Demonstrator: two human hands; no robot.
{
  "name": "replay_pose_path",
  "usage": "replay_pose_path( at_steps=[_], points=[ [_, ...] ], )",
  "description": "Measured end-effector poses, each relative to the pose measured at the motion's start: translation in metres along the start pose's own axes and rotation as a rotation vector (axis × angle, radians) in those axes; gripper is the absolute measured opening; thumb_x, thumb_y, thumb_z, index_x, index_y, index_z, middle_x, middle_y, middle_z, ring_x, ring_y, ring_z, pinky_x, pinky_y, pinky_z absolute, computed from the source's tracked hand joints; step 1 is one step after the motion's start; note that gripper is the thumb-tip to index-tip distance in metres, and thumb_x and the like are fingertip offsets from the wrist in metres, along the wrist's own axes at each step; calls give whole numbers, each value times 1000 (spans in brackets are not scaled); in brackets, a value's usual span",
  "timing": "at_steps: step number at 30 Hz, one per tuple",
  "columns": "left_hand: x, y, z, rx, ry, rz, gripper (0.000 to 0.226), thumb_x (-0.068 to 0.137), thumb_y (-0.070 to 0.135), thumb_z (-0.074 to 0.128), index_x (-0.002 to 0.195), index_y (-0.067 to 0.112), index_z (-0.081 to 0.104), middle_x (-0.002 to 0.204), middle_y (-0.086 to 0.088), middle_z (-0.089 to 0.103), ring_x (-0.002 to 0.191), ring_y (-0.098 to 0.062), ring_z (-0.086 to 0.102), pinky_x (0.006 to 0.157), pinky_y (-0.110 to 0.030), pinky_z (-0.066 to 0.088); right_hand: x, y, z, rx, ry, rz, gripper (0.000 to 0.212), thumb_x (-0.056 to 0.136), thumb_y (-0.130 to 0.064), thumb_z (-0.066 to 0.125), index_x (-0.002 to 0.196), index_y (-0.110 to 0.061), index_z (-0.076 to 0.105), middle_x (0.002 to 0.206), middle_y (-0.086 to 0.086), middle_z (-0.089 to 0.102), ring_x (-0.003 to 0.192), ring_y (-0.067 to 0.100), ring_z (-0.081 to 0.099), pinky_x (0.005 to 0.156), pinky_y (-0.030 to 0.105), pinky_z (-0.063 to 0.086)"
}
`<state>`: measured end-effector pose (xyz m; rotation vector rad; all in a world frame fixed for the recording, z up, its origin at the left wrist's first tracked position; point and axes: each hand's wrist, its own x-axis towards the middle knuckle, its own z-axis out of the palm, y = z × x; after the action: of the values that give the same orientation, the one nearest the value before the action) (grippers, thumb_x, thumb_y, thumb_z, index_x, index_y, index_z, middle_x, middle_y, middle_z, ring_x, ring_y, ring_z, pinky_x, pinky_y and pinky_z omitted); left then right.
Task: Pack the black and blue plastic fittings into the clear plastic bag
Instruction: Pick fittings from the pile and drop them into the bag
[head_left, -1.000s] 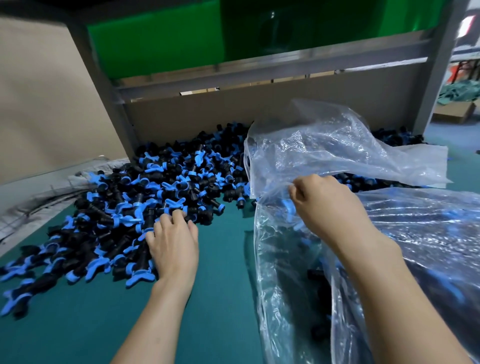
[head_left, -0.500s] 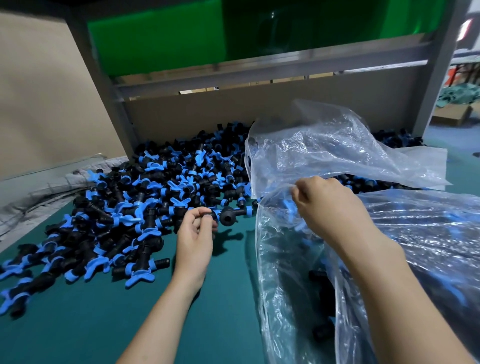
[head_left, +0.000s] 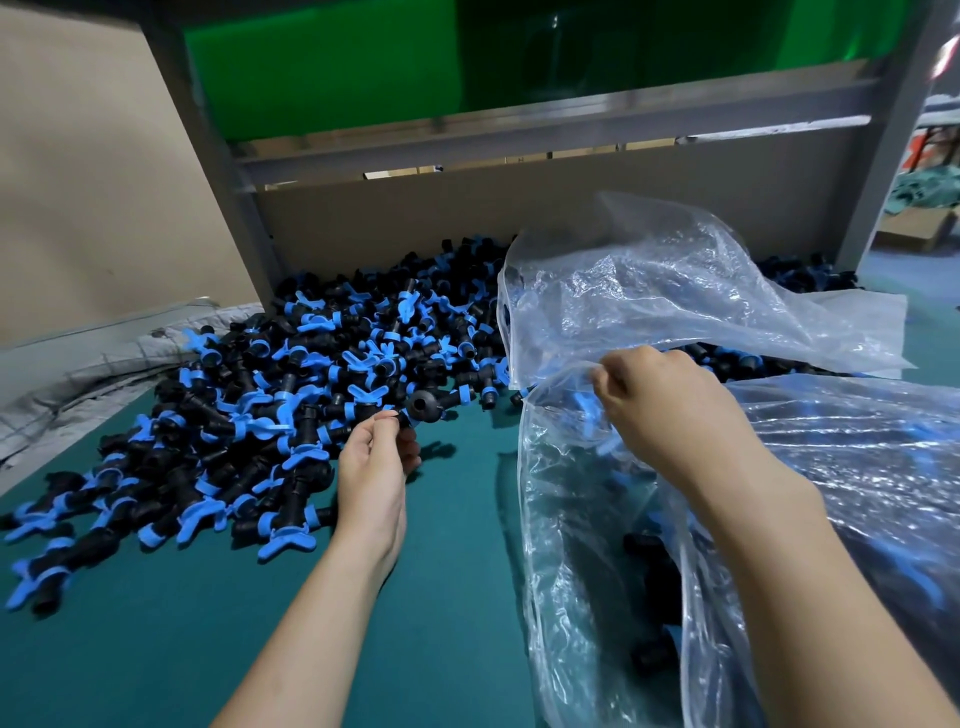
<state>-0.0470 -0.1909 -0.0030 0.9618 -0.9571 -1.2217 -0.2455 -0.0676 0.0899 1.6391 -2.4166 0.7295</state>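
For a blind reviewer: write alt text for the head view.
A left hand pinches one black and blue fitting above a green table, beside a pile of fittings. The right hand holds open a clear bag with more fittings inside.

You've got one clear bag (head_left: 675, 291) on the go and two hands in shot. Your left hand (head_left: 371, 478) pinches exactly one fitting (head_left: 434, 405), and your right hand (head_left: 670, 415) grips the bag's edge. There's one loose heap (head_left: 291, 395) on the one green mat (head_left: 156, 649), way past counting, easily a hundred-plus. Inside the bag I can make out maybe three or four dark pieces (head_left: 647, 553); the rest is too blurry to count.
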Motion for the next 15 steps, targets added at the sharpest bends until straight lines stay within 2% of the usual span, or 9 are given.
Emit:
replay_pose_path(
  at_steps=[5, 8, 12, 15],
  points=[
    [-3, 3, 0, -50, -40, -12, 18, 101, 17, 49, 89, 18, 61, 71, 7, 56, 63, -5, 51, 67, -24, 41, 0, 0, 0, 10, -1, 5, 31, 100, -22, 41, 71, -10, 45, 68, 10, 50, 69, 37, 50, 56, 37, 31],
    [-13, 13, 2, -102, -100, 17, 19, 98, 12, 49, 86, 20, 63, 71, 8, 61, 63, -6, 53, 66, -24, 44, -1, -1, -1, 24, 10, 7, 31, 99, -22, 42, 73, -8, 49, 68, 11, 52, 67, 36, 49, 55, 36, 32],
    [-37, 33, 14, -7, -317, 159, 11, 84, 20, 56, 83, 25, 66, 74, 5, 63, 68, -10, 56, 64, -20, 48, -2, -3, -6, 61, 22, 9, 33, 101, -24, 40, 75, -6, 52, 70, 12, 55, 66, 36, 50, 56, 36, 35],
    [-60, 42, 22, 136, -446, 315, 9, 83, 22, 58, 89, 21, 65, 73, 6, 64, 69, -7, 57, 66, -15, 46, -1, -6, -12, 107, 30, 2, 36, 102, -27, 38, 71, -11, 44, 72, 12, 52, 71, 37, 50, 59, 37, 36]
  ],
)
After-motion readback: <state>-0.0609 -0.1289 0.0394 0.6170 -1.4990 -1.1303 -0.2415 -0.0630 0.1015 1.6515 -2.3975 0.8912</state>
